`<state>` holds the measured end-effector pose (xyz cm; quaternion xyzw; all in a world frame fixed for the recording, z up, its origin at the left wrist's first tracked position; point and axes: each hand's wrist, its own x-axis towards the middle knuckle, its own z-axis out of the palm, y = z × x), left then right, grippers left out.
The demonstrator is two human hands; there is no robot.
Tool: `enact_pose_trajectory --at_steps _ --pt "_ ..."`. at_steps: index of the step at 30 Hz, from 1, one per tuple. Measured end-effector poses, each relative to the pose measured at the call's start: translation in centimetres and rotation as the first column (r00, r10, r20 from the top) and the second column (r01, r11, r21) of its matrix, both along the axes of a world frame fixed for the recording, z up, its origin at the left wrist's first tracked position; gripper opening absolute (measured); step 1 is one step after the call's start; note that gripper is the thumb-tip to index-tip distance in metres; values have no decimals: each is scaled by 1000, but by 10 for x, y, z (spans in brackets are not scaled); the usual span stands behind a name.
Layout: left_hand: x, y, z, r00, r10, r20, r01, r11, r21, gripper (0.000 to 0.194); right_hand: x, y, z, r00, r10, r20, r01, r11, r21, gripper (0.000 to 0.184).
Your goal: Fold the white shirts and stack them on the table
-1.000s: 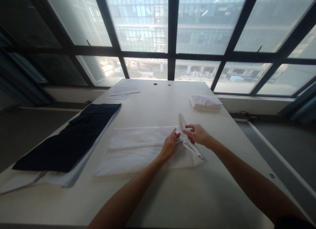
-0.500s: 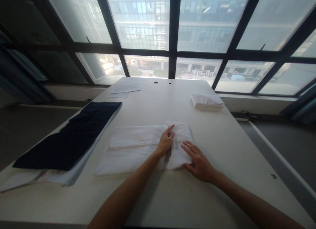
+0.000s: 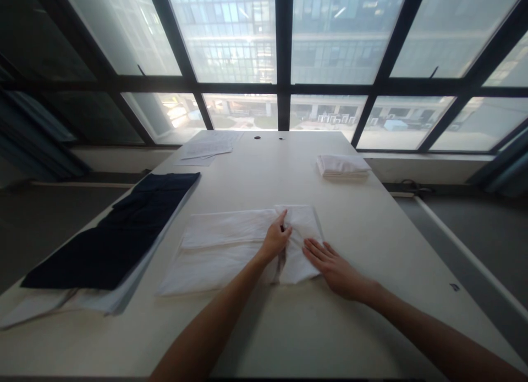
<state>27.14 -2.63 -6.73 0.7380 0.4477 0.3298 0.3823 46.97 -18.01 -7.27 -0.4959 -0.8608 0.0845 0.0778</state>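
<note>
A white cloth (image 3: 223,244) lies flat in the middle of the pale table (image 3: 289,327), its right end folded over into a smaller panel (image 3: 303,228). My left hand (image 3: 275,240) rests on the cloth at the fold's edge, fingers loosely curled with the forefinger stretched along the fold. Flat on the folded panel's near right corner lies my right hand (image 3: 330,263), fingers stretched out and pressing down. Neither hand grips the cloth.
A dark navy garment (image 3: 119,228) lies over pale sheets along the table's left edge. A stack of folded white cloths (image 3: 343,166) sits at the far right. Loose papers (image 3: 206,149) lie at the far left. Big windows stand behind the table.
A second ago both hands held the cloth's right end lifted. It now lies folded over, and my right hand has flattened on it and slid slightly left.
</note>
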Motion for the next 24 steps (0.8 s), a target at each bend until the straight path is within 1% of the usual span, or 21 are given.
enact_pose_trajectory --at_steps 3,5,6,8,9,11,13,14,15,17,19,21,22,24 --pt "-7 -5 13 991 19 -130 -9 997 78 62 0 -4 8 1000 -11 -25 10 998 -55 91" --pt "-17 -16 23 967 61 -249 -26 990 140 55 2 -7 14 998 -2 -66 -3 997 -78 83" --pt "-24 -23 28 948 71 -310 -25 989 148 51 4 -7 18 996 12 -92 -20 996 -91 81" --pt "-37 -41 35 902 43 -429 0 995 100 44 6 -2 23 989 25 -147 -41 993 -108 72" --pt "-43 -50 38 879 11 -478 18 998 55 43 6 5 26 984 5 -176 -23 994 -103 65" --pt "-51 -66 41 853 -54 -520 46 999 -28 47 3 26 29 969 -95 -230 83 995 -59 54" --pt "-53 -76 41 872 -87 -482 53 995 -83 56 -6 51 29 939 -214 -267 222 975 -1 52" --pt "-52 -79 40 894 -96 -437 55 993 -106 61 -13 63 28 930 -253 -268 267 964 15 53" --pt "-50 -80 39 919 -98 -381 53 991 -126 66 -21 73 26 923 -282 -261 298 954 23 54" --pt "-45 -81 34 963 -81 -256 44 988 -146 69 -37 87 19 922 -304 -240 321 946 36 56" --pt "-40 -82 28 990 -43 -131 25 989 -142 67 -50 91 11 923 -309 -230 330 942 60 56" --pt "-38 -85 22 999 -13 -41 8 995 -97 59 -56 90 4 917 -322 -235 351 932 91 57" --pt "-38 -86 19 1000 -10 -19 9 998 -63 55 -56 89 1 913 -331 -239 363 926 105 57" --pt "-38 -90 15 999 -24 -22 24 1000 13 47 -56 86 -2 907 -345 -241 382 915 129 57"
